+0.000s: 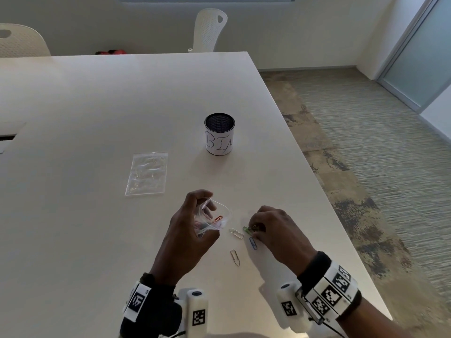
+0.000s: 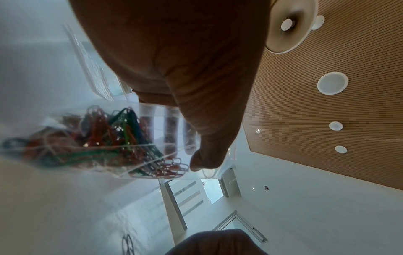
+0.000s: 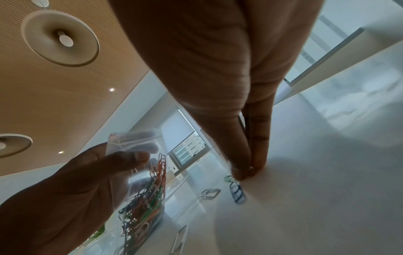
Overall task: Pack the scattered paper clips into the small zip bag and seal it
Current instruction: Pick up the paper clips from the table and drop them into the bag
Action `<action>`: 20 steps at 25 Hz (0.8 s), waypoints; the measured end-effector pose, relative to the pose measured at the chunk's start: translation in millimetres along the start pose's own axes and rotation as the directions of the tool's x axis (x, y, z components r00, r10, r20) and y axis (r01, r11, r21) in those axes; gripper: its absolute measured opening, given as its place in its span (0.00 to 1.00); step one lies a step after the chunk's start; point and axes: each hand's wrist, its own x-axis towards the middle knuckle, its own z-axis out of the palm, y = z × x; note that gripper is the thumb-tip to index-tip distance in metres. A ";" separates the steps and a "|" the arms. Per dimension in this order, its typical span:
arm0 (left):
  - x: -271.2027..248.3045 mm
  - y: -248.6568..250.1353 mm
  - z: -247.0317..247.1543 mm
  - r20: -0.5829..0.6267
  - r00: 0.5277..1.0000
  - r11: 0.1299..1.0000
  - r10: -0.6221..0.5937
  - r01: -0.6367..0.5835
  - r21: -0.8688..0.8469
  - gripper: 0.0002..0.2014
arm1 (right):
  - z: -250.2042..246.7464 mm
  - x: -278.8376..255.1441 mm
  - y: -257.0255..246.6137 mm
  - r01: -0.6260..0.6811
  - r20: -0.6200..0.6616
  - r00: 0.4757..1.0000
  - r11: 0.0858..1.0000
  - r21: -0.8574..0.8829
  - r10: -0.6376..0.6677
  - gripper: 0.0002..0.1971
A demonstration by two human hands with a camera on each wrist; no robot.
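Observation:
My left hand [image 1: 192, 223] grips a small clear zip bag [image 1: 213, 219] just above the white table [image 1: 97, 106], mouth open toward the right. In the left wrist view the bag [image 2: 122, 148] holds several coloured paper clips. Thumb and fingers of my right hand [image 1: 264, 228] pinch at a green clip [image 1: 246, 230] on the table; the right wrist view shows the fingertips [image 3: 244, 172] pressed together at the surface. Loose on the table lie a blue clip [image 1: 253, 243] and two silver clips [image 1: 236, 233] [image 1: 235, 257].
A second clear zip bag [image 1: 147, 173] lies flat farther back on the left. A black mesh cup with a white paper label [image 1: 219, 134] stands behind the hands. The table's right edge [image 1: 324, 186] runs close to my right hand. Two white chairs stand beyond.

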 end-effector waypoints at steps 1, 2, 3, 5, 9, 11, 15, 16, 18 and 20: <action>-0.2 0.2 -0.7 0.001 1.000 1.000 0.002 -0.002 0.002 0.32 | -1.0 0.1 -1.3 -0.004 -0.008 1.000 1.000 0.019 0.005 0.10; -0.4 0.3 -1.2 0.001 1.000 1.000 0.002 -0.002 0.003 0.33 | -2.8 -0.2 -1.5 -0.010 0.008 1.000 0.999 0.035 0.010 0.13; -0.7 0.3 -2.1 -0.001 1.000 1.000 0.001 -0.001 0.004 0.33 | -4.7 -0.5 -1.8 -0.011 0.044 0.999 0.999 0.041 0.009 0.18; -0.8 -0.6 -3.2 -0.004 1.000 1.000 -0.002 0.002 0.002 0.33 | -5.3 -0.9 -1.8 0.004 0.109 0.994 1.000 0.007 -0.004 0.24; -0.1 -2.6 -2.1 0.003 1.000 1.000 -0.001 0.001 -0.003 0.33 | 1.3 -1.5 -5.6 0.034 0.078 0.996 0.999 -0.028 -0.032 0.12; 0.6 -2.8 -0.9 0.005 1.000 1.000 0.000 0.000 0.002 0.33 | 0.6 -0.7 -8.2 0.017 0.070 0.997 0.999 -0.028 -0.015 0.08; 0.6 -2.5 0.2 0.012 1.000 1.000 0.000 0.000 0.007 0.34 | -1.1 2.8 -13.3 -0.010 0.116 0.993 0.996 -0.086 0.020 0.06; 0.4 -2.1 0.0 0.013 1.000 1.000 0.000 -0.001 0.008 0.34 | -1.0 4.3 -15.2 -0.009 0.133 0.991 0.994 -0.106 0.023 0.07; 0.3 -2.5 -0.6 0.010 1.000 1.000 0.002 -0.003 0.011 0.34 | -1.1 8.9 -18.1 -0.009 0.165 0.986 0.992 -0.129 0.031 0.08; 0.3 -2.5 -1.2 0.010 1.000 1.000 0.002 -0.002 0.012 0.34 | -2.8 13.8 -19.7 -0.011 0.199 0.979 0.991 -0.132 0.037 0.09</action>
